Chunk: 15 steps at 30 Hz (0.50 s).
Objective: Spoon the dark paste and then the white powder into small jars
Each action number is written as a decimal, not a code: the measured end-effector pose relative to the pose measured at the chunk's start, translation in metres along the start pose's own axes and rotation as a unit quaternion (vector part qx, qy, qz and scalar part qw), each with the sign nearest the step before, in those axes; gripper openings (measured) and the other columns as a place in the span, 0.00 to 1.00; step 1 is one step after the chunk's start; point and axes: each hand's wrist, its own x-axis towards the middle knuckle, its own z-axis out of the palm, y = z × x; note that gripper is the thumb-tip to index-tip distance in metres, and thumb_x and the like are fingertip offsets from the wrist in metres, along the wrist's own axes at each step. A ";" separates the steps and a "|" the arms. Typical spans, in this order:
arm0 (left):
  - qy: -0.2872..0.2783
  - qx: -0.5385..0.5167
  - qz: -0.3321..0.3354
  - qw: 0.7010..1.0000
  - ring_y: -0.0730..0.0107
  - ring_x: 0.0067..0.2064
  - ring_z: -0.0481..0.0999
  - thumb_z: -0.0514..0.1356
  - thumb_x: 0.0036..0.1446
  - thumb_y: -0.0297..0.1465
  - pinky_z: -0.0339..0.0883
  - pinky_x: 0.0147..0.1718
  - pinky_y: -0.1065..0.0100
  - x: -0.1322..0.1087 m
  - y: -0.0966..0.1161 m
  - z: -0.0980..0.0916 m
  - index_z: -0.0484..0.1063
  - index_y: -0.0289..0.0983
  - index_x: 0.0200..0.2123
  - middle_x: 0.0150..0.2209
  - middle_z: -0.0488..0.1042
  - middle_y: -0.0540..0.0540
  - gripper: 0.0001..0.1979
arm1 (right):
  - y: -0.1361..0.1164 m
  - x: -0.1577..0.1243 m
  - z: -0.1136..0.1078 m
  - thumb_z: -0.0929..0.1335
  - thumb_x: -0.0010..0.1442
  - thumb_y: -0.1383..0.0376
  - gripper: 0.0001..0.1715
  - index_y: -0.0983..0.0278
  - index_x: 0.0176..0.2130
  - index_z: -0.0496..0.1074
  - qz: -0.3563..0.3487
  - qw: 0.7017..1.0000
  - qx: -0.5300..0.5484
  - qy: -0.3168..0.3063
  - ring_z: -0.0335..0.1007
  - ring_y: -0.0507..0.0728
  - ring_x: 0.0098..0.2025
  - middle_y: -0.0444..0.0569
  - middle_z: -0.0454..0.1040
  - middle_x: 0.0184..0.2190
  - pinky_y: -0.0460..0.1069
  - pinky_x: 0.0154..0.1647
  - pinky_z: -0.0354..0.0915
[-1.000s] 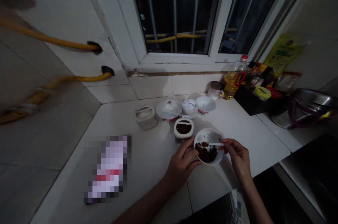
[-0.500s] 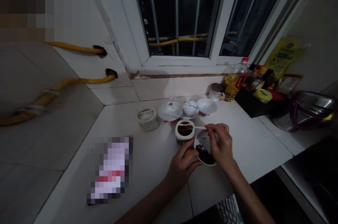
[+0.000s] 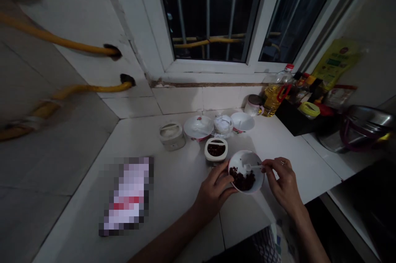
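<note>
The white plastic spoon [image 3: 254,167] lies over the inside of the small white bowl [image 3: 239,159], its long axis almost level across the view, handle toward three o'clock and scoop toward nine. Below the scoop, from about nine round to five o'clock, sit dark reddish-brown flakes [image 3: 243,180]; whether the spoon touches them I cannot tell.

The right hand [image 3: 283,182], at three o'clock of the bowl, pinches the end of the handle between thumb and fingers. The left hand [image 3: 213,190], at eight o'clock, cups the near-left rim and wall.

The open jar of similar dark flakes [image 3: 216,158] stands just beside the bowl at ten o'clock. The left hand is nearer to it; from the right hand, it lies toward ten o'clock, beyond the bowl.

Farther out, a clear lidded container [image 3: 172,143] is at ten and an oil bottle [image 3: 269,100] between twelve and one.
</note>
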 end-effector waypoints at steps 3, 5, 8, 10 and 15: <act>0.001 0.023 0.021 1.000 0.55 0.53 0.73 0.59 0.61 0.33 0.74 0.47 0.57 0.000 0.001 0.000 0.69 0.35 0.42 0.54 0.68 0.32 0.08 | -0.001 -0.008 0.003 0.62 0.61 0.69 0.09 0.62 0.37 0.72 0.010 0.999 -0.004 -0.031 0.70 0.56 0.28 0.46 0.77 0.26 0.59 0.46 0.60; 0.005 0.037 0.035 0.999 0.54 0.54 0.72 0.59 0.62 0.33 0.74 0.47 0.56 0.000 0.002 -0.001 0.69 0.35 0.43 0.54 0.68 0.32 0.09 | -0.007 -0.010 0.010 0.62 0.61 0.68 0.10 0.61 0.36 0.73 0.040 0.998 0.024 -0.043 0.70 0.57 0.31 0.46 0.77 0.26 0.58 0.45 0.61; 0.002 0.047 0.041 0.998 0.55 0.54 0.72 0.57 0.62 0.34 0.74 0.47 0.57 0.001 0.003 -0.002 0.69 0.35 0.44 0.54 0.67 0.32 0.10 | -0.015 -0.013 0.022 0.62 0.62 0.65 0.11 0.60 0.36 0.74 0.101 0.991 0.081 -0.047 0.69 0.60 0.37 0.47 0.77 0.26 0.57 0.44 0.62; -0.003 0.042 0.034 0.999 0.56 0.53 0.73 0.57 0.63 0.34 0.74 0.47 0.58 0.001 0.003 -0.002 0.68 0.35 0.44 0.54 0.66 0.32 0.10 | -0.018 -0.014 0.027 0.63 0.61 0.62 0.12 0.60 0.35 0.75 0.147 0.982 0.112 -0.029 0.68 0.61 0.39 0.48 0.77 0.24 0.56 0.43 0.62; -0.007 0.014 0.004 1.000 0.58 0.51 0.75 0.57 0.63 0.34 0.75 0.46 0.59 0.001 0.002 -0.002 0.69 0.36 0.43 0.54 0.67 0.34 0.09 | -0.014 -0.013 0.023 0.66 0.57 0.56 0.13 0.61 0.31 0.76 0.244 0.954 0.168 0.040 0.69 0.62 0.37 0.48 0.76 0.23 0.55 0.40 0.64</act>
